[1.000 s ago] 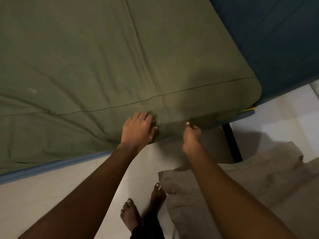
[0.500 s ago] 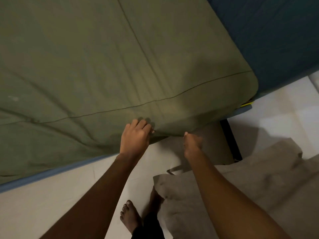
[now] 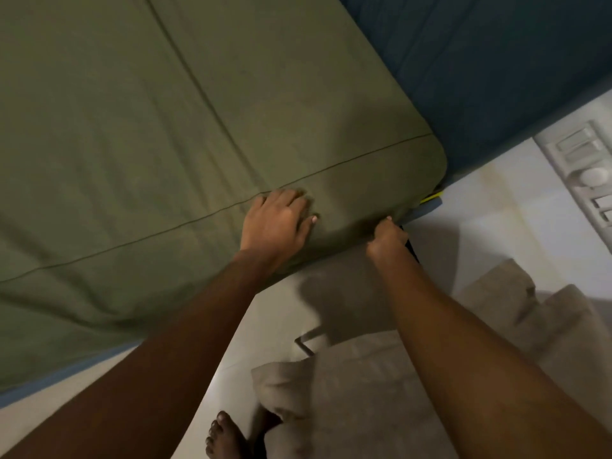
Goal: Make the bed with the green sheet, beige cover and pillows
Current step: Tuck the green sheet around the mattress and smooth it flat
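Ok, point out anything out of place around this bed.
The beige cover lies crumpled on the floor, not spread out. The green sheet shows long creases beyond the left hand pressing it; the right hand grips its lower edge.

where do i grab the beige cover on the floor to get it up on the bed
Probably the bunched corner of the beige cover, which juts toward the foot. Come down on it from that side: the corner stands free on the floor, while the rest lies in crumpled folds whose edges do not show.
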